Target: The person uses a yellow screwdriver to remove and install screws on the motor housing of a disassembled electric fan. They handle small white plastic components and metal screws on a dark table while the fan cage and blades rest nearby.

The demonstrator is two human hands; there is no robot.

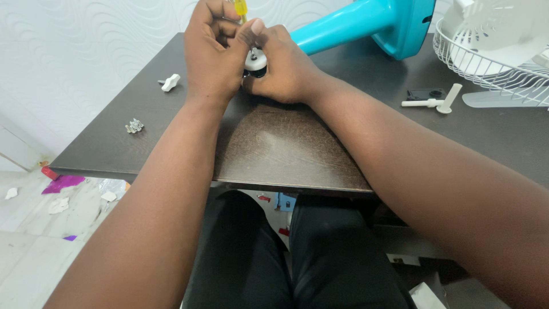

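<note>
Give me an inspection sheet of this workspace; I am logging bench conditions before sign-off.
Surface: dark brown table, scuffed in the middle.
Job's things: small black and white round part held between both hands; yellow-handled tool standing over it.
Clutter: white knob and small pile of metal screws at left; white T-shaped piece and black plate at right; turquoise fan stand; white fan grille with blade.
Grippers: left hand closed around the tool; right hand gripping the round part.
Cables: nothing seen.
Surroundings: white patterned wall; scraps of paper and foil on the floor.
</note>
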